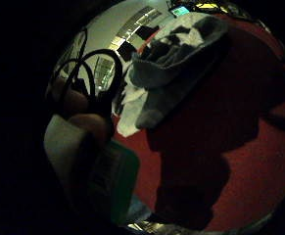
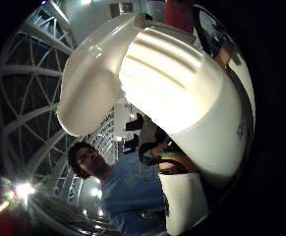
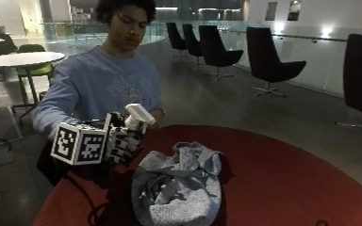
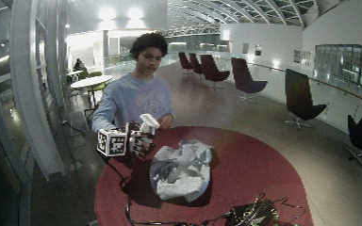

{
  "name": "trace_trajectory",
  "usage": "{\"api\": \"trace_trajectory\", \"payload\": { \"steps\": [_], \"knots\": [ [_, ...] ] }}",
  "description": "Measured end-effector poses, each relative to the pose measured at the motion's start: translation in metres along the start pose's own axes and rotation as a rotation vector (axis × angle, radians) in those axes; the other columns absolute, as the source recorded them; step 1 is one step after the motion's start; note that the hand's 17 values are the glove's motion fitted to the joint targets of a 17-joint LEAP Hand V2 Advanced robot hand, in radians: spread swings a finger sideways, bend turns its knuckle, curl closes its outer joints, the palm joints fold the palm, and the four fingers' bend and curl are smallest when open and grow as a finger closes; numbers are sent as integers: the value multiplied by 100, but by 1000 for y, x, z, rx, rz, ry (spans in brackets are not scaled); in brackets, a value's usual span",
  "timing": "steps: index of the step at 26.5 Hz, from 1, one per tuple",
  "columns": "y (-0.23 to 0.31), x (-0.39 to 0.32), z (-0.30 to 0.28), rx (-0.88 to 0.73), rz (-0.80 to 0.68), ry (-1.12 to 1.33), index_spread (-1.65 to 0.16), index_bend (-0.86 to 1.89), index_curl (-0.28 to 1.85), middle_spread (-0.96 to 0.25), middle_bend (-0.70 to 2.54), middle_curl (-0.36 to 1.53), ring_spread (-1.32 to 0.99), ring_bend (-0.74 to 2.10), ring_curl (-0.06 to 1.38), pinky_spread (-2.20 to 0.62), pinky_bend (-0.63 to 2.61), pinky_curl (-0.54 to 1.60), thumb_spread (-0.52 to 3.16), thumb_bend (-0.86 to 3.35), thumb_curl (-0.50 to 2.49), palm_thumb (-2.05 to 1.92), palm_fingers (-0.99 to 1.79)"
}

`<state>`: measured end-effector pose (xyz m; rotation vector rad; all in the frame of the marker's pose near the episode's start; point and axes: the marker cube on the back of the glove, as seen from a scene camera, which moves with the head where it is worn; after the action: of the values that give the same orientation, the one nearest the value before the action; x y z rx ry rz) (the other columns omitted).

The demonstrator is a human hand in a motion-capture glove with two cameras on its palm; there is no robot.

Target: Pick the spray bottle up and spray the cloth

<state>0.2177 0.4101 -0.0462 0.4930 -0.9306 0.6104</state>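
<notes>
The gloved right hand [image 3: 123,143] has its fingers wrapped around the spray bottle [image 3: 137,117], holding it upright above the red table's [image 3: 281,174] near-left edge, just beside the cloth [image 3: 178,183]. The bottle is probably light, rigid plastic with a smooth body that could slip, so the neck under the white trigger head seems the sensible place to hold (the nozzle points roughly toward the cloth). How much liquid it contains cannot be seen. The grey cloth lies crumpled in a soft heap near the table's middle, limp and easily shifted.
</notes>
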Motion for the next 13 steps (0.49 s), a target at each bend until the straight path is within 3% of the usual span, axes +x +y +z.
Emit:
{"api": "trace_trajectory", "payload": {
  "steps": [13],
  "knots": [
    [-21, -1, 10, -262, 270, 66, -24, 13, 32, -4, 32, 46, -5, 64, 43, 8, 33, 38, 88, -2, 54, 82, 118]
  ]
}}
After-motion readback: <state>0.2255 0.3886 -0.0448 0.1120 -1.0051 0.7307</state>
